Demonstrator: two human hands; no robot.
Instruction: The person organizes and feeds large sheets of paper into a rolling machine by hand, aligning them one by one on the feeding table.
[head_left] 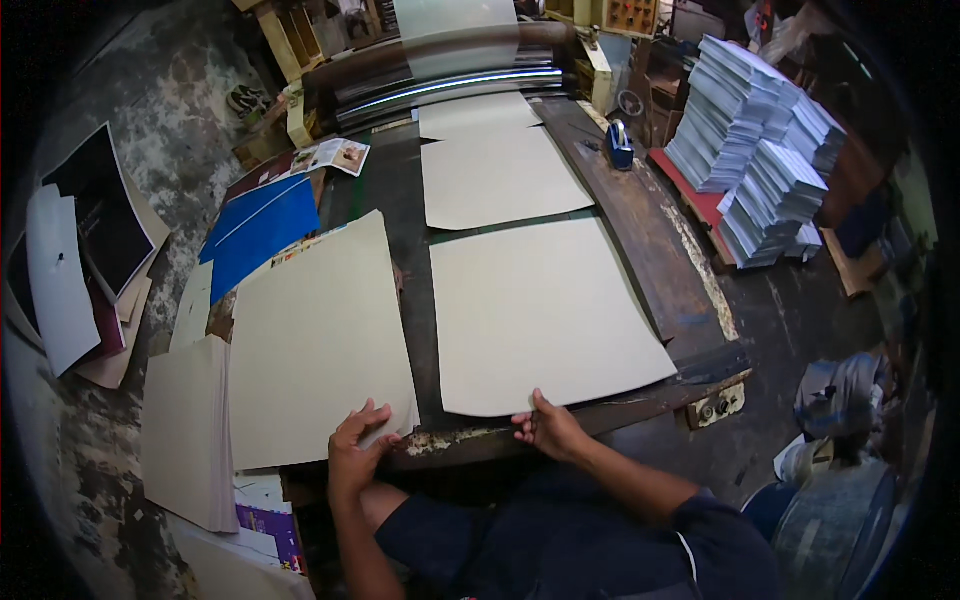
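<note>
On the left, a stack of large cream sheets (315,340) reaches toward me. My left hand (362,445) is at its near right corner, fingers curved over the top sheet and thumb by the edge, where the corner lifts slightly. Another cream sheet (545,315) lies flat on the machine's dark feed table (400,190). My right hand (555,430) pinches this sheet's near edge, thumb on top and fingers curled below. Farther along, a second sheet (505,180) lies in line with it, and a third (480,112) reaches the shiny metal roller (450,92).
A thick pile of boards (185,430) leans at the near left, with blue sheets (262,230) behind the cream stack. At the right are a blue tape dispenser (620,146), tall stacks of bundled paper (735,120) and a blue drum (835,535). Dark-faced boards (100,235) stand far left.
</note>
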